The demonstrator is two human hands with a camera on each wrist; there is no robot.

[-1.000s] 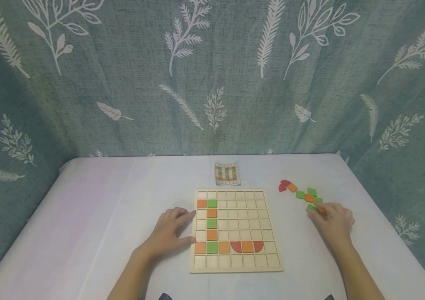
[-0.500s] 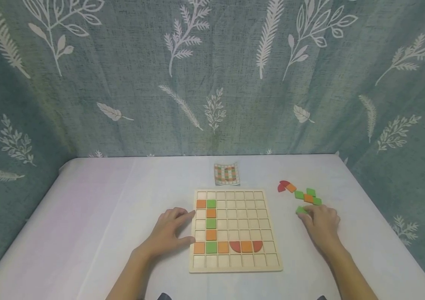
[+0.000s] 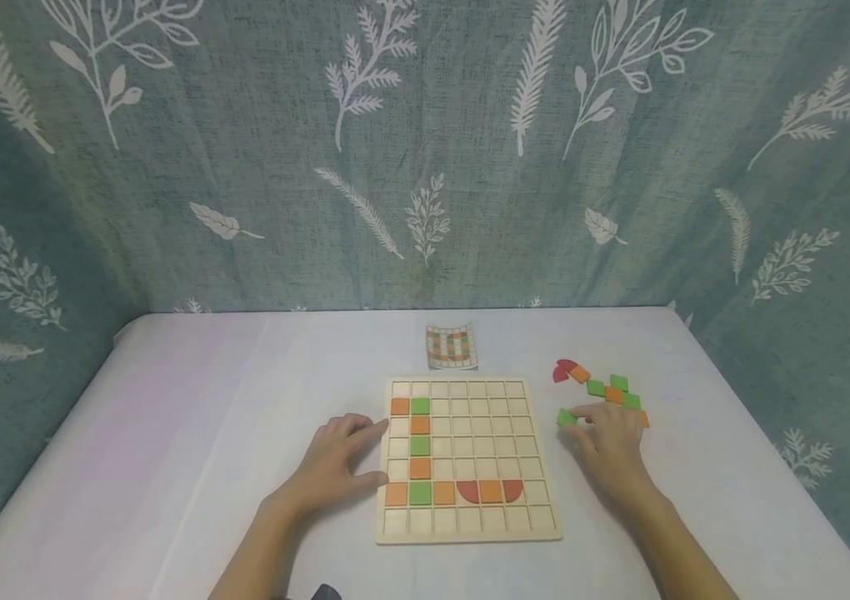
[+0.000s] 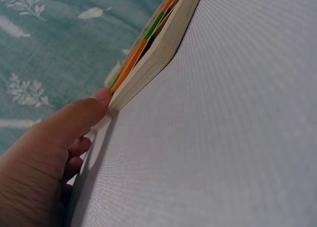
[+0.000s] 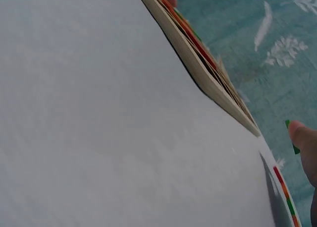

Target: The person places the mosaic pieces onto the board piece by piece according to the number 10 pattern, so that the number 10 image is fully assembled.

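Observation:
My right hand [image 3: 608,442] pinches a green square tile [image 3: 567,417] between thumb and fingers, right of the wooden grid board [image 3: 477,533]. In the right wrist view the thumb [image 5: 303,137] presses on that green tile [image 5: 296,150], which is raised off the table. My left hand [image 3: 335,467] rests at the board's left edge, thumb and index fingertip touching it, with the thumb tip [image 4: 102,95] on the rim in the left wrist view. Orange and green tiles fill part of the board's second column, and a lower row holds orange squares and red quarter-round pieces [image 3: 468,492].
Behind the board lies a small pattern card [image 3: 451,347] showing a coloured grid. Loose pieces lie at the right: red rounded ones [image 3: 564,367], orange squares [image 3: 613,395] and several green squares [image 3: 596,387]. A patterned curtain [image 3: 365,233] rises behind the white table [image 3: 245,383].
My right hand has moved left from the loose pieces towards the board, carrying the green tile. An orange tile it covered now shows behind it. The left hand stays at the board's edge.

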